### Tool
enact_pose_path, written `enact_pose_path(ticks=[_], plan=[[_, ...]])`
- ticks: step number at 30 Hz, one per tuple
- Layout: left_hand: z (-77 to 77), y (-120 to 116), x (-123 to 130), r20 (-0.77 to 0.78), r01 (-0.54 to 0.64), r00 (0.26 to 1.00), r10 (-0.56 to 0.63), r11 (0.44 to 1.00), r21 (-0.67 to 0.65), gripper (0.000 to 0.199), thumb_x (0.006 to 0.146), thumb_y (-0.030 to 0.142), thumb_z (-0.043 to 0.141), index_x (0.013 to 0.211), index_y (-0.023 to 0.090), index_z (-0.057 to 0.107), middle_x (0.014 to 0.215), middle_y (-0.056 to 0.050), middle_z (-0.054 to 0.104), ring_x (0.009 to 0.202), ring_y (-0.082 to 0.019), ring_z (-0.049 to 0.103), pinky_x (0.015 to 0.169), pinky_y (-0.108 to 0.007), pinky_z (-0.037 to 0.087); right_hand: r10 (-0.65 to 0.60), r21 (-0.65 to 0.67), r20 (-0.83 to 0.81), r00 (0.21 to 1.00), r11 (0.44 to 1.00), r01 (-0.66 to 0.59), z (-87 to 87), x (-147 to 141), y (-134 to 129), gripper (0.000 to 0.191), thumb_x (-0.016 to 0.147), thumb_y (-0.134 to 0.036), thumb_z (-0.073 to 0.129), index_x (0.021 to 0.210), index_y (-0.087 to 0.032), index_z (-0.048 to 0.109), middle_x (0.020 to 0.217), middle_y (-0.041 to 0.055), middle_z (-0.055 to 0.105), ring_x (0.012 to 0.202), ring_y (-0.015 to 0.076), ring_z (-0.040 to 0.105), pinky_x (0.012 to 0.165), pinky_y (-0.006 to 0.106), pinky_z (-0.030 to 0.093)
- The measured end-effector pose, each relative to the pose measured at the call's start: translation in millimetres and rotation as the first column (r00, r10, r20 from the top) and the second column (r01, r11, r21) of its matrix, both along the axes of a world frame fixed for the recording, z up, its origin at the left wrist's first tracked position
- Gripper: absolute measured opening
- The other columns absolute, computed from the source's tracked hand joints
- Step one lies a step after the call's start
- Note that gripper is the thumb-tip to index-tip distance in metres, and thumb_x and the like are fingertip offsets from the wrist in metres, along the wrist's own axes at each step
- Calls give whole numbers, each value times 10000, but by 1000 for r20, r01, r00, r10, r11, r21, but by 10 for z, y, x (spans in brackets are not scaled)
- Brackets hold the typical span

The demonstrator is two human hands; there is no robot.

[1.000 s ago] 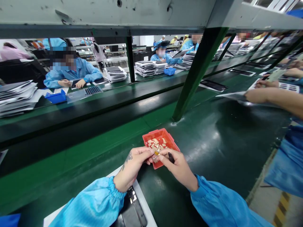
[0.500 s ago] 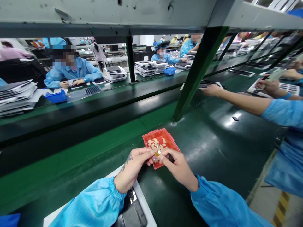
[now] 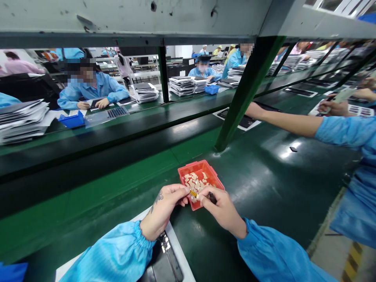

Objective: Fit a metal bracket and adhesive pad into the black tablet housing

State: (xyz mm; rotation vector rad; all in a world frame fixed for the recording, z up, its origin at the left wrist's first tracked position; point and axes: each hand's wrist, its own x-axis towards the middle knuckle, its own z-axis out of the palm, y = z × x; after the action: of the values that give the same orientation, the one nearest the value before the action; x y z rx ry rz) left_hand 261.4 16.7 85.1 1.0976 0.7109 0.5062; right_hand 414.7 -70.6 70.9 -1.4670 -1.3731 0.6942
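Note:
Over a red plastic tray (image 3: 216, 177), my left hand (image 3: 169, 201) pinches one end of a small gold-yellow strip (image 3: 193, 194) between thumb and fingers. My right hand (image 3: 219, 203) is closed around a slim tool (image 3: 212, 198) whose black end sticks out behind the fingers; its kind is unclear. The right thumb and forefinger also meet at the strip's other end, by a small cream piece. Several cream-coloured flat pieces (image 3: 192, 180) lie scattered in the tray. Below my left forearm a dark device (image 3: 164, 262) with exposed parts lies on a white sheet (image 3: 183, 258), partly hidden by the sleeve.
A green slanted post (image 3: 237, 105) rises beyond the tray to an overhead beam (image 3: 132, 19). From the right a co-worker's arm (image 3: 293, 121) reaches over the green bench (image 3: 258, 176), near a dark panel on white (image 3: 248, 124). A small black piece (image 3: 293, 149) lies there.
The gap between my fingertips has widened slightly, showing more of the yellow strip. The co-worker's arm at right has moved left, and a panel on white now shows beside the post.

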Motion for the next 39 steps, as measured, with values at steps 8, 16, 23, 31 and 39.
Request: enact_pose_path(ticks=[8, 16, 23, 31, 39], plan=[[-57, 17, -21, -15, 4, 1000, -4, 1000, 15, 215, 802, 287, 626, 694, 102, 646, 649, -28, 590, 599, -92, 486, 594, -212, 363, -7, -17, 16, 1000, 1000, 7, -15, 5, 2, 171, 824, -212, 528, 661, -172, 563, 613, -23, 541, 558, 105, 450, 536, 214, 359], [-34, 52, -47, -6, -51, 999, 51, 998, -38, 196, 772, 288, 657, 690, 110, 648, 647, -23, 588, 596, -86, 500, 582, -192, 381, -8, -31, -45, 999, 999, 7, -26, 14, 3, 153, 811, -233, 528, 681, -174, 582, 670, 6, 609, 595, 129, 518, 567, 233, 399], [-47, 124, -245, 5, -119, 993, 119, 991, -65, 211, 775, 315, 669, 803, 106, 672, 785, -51, 626, 628, -87, 530, 586, -188, 411, -169, 101, 291, 942, 984, 145, -42, 93, 8, 230, 887, -225, 457, 675, -183, 536, 636, 2, 557, 587, 134, 509, 572, 240, 378], [-47, 40, -762, -38, -200, 980, 197, 970, -141, 360, 768, 348, 694, 1031, 108, 641, 716, -62, 664, 658, -130, 620, 654, -227, 475, -284, 244, 698, 657, 957, 154, -226, 191, 25, 166, 869, -172, 453, 880, -174, 619, 819, 46, 630, 679, 173, 611, 580, 264, 420], [-164, -180, -1379, -40, -318, 947, 320, 909, -270, 491, 695, 364, 744, 1071, 89, 586, 795, -116, 700, 618, -144, 652, 588, -223, 489, -302, 432, 564, 769, 901, 37, -149, 119, 135, 215, 917, -260, 492, 924, -197, 698, 826, 62, 672, 716, 188, 645, 632, 274, 499]])
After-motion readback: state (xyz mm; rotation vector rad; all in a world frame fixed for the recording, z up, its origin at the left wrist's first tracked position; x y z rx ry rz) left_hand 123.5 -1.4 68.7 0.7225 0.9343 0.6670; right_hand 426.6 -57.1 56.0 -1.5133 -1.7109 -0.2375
